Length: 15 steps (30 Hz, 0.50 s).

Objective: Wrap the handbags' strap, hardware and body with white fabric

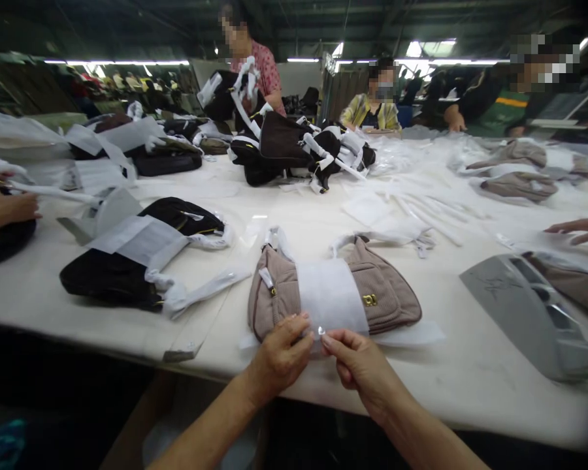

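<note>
A taupe corduroy handbag (274,287) lies on the table in front of me, with a gold-coloured metal emblem on its pocket. Around its middle runs a white wrapping sheet (333,294), and its strap is covered in white wrap. My left hand (285,349) is closed at the sheet's lower edge, its fingertips pressing on it. Thumb and forefinger of my right hand (357,365) pinch a small shiny piece of clear tape (321,331) close to that edge. The bag's underside is hidden.
Left of the bag lies a black handbag (110,277) with a white band. A pile of dark bags (284,147) stands farther back. Taupe bags (519,186) and a grey sheet (514,307) are at right. Co-workers' hands (10,209) reach in from both sides.
</note>
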Tool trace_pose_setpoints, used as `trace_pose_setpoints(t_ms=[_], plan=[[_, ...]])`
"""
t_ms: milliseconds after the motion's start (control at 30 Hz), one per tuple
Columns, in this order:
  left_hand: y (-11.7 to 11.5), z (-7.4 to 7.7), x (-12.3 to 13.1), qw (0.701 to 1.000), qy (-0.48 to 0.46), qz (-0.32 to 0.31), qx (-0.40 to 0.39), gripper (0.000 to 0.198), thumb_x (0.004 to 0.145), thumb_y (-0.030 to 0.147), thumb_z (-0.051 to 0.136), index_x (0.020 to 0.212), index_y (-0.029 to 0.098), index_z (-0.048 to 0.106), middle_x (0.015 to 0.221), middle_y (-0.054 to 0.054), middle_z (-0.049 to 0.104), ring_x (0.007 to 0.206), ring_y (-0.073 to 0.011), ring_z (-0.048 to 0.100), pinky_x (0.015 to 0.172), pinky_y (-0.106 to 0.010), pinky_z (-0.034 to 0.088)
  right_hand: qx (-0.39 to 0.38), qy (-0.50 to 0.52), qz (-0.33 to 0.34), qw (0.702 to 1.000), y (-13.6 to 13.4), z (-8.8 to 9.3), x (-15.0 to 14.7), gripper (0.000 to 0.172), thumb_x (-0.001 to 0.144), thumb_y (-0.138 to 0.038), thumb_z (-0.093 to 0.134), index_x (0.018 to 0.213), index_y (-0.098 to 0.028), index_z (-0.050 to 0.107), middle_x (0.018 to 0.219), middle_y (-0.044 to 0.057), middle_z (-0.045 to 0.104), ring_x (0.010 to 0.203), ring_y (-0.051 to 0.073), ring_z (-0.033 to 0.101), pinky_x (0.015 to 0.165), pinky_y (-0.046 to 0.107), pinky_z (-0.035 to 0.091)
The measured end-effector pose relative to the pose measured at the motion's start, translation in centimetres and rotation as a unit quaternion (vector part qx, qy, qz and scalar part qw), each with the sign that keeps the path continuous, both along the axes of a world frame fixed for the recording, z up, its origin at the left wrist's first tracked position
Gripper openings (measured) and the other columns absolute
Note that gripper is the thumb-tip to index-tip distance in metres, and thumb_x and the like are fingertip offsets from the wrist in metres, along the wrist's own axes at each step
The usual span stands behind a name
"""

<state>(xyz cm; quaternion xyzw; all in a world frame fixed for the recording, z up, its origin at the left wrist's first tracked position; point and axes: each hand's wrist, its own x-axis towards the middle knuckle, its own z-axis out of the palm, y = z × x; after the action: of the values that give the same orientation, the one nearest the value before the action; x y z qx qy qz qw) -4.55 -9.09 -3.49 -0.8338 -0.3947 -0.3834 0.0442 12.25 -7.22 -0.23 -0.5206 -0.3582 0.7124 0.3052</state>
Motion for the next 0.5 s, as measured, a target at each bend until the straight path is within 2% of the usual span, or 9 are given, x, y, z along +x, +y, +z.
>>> trace_pose_setpoints(t_ms=[167, 500], plan=[[0.1, -0.4, -0.2, 1.000, 0.031, -0.003, 0.000, 0.024, 0.077, 0.006, 0.048, 0.098, 0.011, 0.057, 0.116, -0.014, 0.057, 0.116, -0.0217, 0.046, 0.095, -0.037, 0.044, 0.001, -0.036, -0.028, 0.999, 0.2, 0.0, -1.0, 0.042, 0.051, -0.049, 0.071, 0.066, -0.013, 0.054, 0.057, -0.003, 0.056, 0.030, 0.001, 0.031, 0.032, 0.016, 0.015], [0.3, -0.5, -0.2, 0.994, 0.112, -0.002, -0.008, 0.020, 0.083, 0.011, 0.045, 0.094, 0.016, 0.059, 0.119, -0.005, 0.057, 0.114, -0.0217, 0.047, 0.092, -0.038, 0.044, 0.007, -0.080, -0.066, 0.995, 0.2, -0.2, -1.5, 0.034, 0.055, -0.044, 0.066, 0.067, -0.014, 0.056, 0.057, -0.002, 0.057, 0.028, 0.001, 0.032, 0.028, 0.016, 0.017]])
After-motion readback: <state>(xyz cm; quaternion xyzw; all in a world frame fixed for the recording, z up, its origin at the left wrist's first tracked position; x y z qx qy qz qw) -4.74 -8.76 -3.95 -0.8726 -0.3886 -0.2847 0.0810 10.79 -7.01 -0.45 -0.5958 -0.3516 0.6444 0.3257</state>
